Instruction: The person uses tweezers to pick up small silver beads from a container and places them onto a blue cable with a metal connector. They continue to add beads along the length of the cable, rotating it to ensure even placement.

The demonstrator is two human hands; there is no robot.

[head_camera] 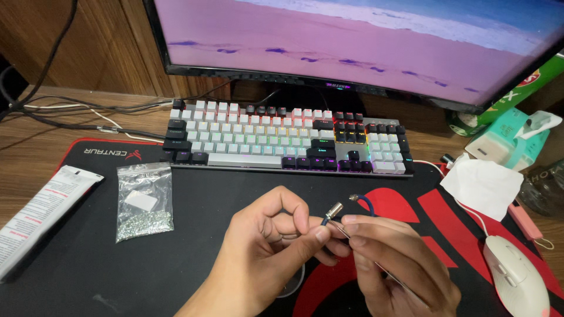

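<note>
The left hand (267, 246) pinches a short dark blue cord with small silver metal ends (352, 205) between thumb and first finger, closed tight on it. The right hand (399, 264) is closed too, on a thin silver metal tool (388, 273) that looks like tweezers, with its tip touching the cord near one metal end. The cord bends in a little loop just above the fingers, at about 12 o'clock from both hands.

The work looks like it is in the middle. The cord is held and the tool is on it, but it is too small to tell what has been joined and what has not.

At 9 o'clock from the hands lies a clear plastic bag of tiny silver metal bits (144, 202), closed at the top and apart from the hands. Further left lies a long white paper packet (41, 217). At 12 o'clock sits a white and black keyboard with glowing keys (288, 141). At 3 o'clock rests a white computer mouse (517, 276). Everything sits on a black and red desk mat (176, 270).
</note>
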